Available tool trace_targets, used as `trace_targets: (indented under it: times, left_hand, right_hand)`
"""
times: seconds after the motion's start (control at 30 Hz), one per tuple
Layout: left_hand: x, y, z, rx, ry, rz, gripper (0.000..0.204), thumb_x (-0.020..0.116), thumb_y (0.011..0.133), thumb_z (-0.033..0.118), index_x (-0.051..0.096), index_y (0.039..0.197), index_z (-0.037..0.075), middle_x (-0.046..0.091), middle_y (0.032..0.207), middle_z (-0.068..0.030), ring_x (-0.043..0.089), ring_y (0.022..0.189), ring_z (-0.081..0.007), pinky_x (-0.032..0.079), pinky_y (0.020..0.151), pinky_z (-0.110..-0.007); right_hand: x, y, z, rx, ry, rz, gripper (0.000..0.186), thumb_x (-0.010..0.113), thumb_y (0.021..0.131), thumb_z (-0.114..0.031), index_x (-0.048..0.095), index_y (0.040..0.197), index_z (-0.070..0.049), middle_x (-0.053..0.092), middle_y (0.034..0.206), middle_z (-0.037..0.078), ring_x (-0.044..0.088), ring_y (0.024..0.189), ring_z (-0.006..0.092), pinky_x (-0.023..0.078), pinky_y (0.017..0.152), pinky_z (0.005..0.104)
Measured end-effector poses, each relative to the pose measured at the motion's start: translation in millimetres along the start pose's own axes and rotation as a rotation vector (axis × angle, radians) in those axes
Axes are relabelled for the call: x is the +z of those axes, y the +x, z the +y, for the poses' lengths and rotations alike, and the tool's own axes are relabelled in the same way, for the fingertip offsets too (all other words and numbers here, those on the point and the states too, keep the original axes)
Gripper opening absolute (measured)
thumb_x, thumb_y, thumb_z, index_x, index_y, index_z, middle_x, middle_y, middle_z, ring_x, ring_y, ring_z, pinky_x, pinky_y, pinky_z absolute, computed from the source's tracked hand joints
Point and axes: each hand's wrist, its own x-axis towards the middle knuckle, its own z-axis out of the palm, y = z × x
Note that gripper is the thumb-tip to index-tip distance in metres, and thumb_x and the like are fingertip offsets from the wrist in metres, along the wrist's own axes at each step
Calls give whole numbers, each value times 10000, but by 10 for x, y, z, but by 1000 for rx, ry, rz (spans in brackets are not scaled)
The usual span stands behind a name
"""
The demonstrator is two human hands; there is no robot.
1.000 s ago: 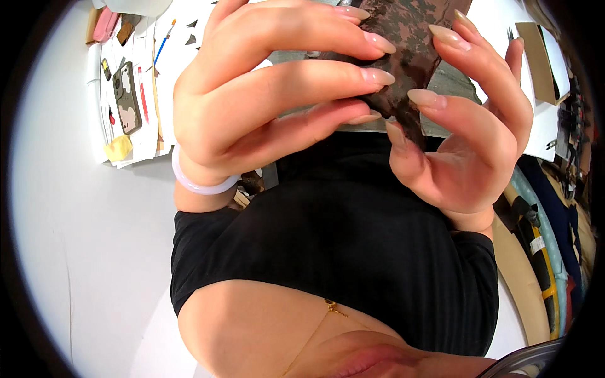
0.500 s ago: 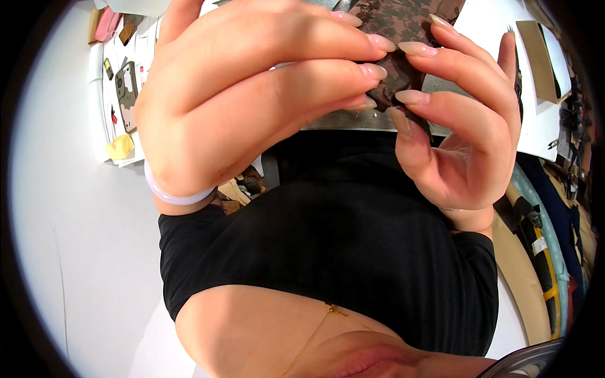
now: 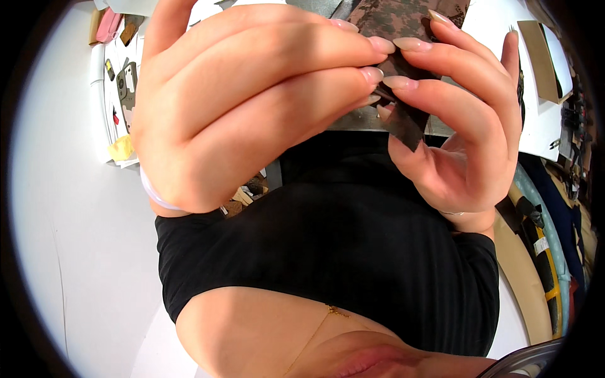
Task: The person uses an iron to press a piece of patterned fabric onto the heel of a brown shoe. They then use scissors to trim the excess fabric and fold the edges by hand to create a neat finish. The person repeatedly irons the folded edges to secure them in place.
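Note:
A piece of brown and dark camouflage-patterned material [image 3: 409,19] runs down between my hands, its darker, ragged lower end hanging over my right thumb. My left hand [image 3: 252,107], with a pale bangle at the wrist, has its curved fingertips pressed on the left edge of the piece. My right hand [image 3: 463,126] grips the opposite edge with bent fingers, the little finger raised and the thumb partly hidden behind the dangling end. Behind both hands lies a grey work surface [image 3: 359,120], largely covered by them.
At the upper left are a phone in a patterned case [image 3: 127,91], a yellow paper piece [image 3: 120,148] and a pink pouch [image 3: 108,25]. A cardboard piece holding white sheets [image 3: 535,60] stands at the upper right. Rolls of material [image 3: 545,252] line the lower right.
My left hand has shifted left and downward, its back turned more into view. My right hand's fingers have moved slightly left, and the piece's lower end now flaps down over the thumb.

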Motion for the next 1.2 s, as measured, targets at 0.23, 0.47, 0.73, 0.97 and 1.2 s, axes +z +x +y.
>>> trace_targets:
  times: [0.23, 0.47, 0.73, 0.97, 1.2]
  left_hand:
    - [30, 11, -8, -15, -20, 24, 207, 780, 828, 109, 733, 1030, 94, 761, 1064, -121, 716, 1105, -254, 440, 1126, -543]
    - [14, 0, -6, -23, -7, 26, 205, 780, 828, 115, 735, 1027, 99, 762, 1063, -110, 717, 1101, -248, 436, 1130, -540]
    - [-24, 9, 15, -43, 19, 15, 202, 780, 827, 121, 738, 1024, 104, 764, 1063, -98, 718, 1096, -242, 432, 1134, -536]
    - [-47, 17, 0, -45, 26, 8, 199, 780, 827, 126, 740, 1021, 109, 765, 1063, -87, 718, 1092, -236, 429, 1138, -532]
    - [-73, -7, 32, -65, 47, 4, 197, 780, 826, 131, 742, 1018, 114, 766, 1062, -77, 719, 1087, -231, 426, 1142, -529]
  right_hand:
    - [-32, -2, 34, -41, -45, -9, 300, 787, 894, -311, 704, 1056, -72, 728, 1153, 146, 674, 1180, 405, 282, 1201, 538]
    - [-27, 13, 38, -44, 2, -8, 279, 795, 882, -287, 707, 1051, -83, 729, 1153, 142, 675, 1184, 404, 283, 1196, 549]
    - [-22, 71, -55, 21, -2, -1, 286, 828, 780, -127, 717, 1038, -73, 735, 1138, 124, 679, 1182, 392, 281, 1198, 543]
    - [-68, 69, -35, 0, -1, -34, 325, 827, 743, -67, 708, 1045, -71, 737, 1124, 129, 684, 1170, 401, 280, 1198, 568]
    - [-53, 72, 3, -34, 33, -25, 286, 830, 811, -158, 696, 1051, -80, 736, 1113, 152, 681, 1166, 423, 289, 1184, 601]
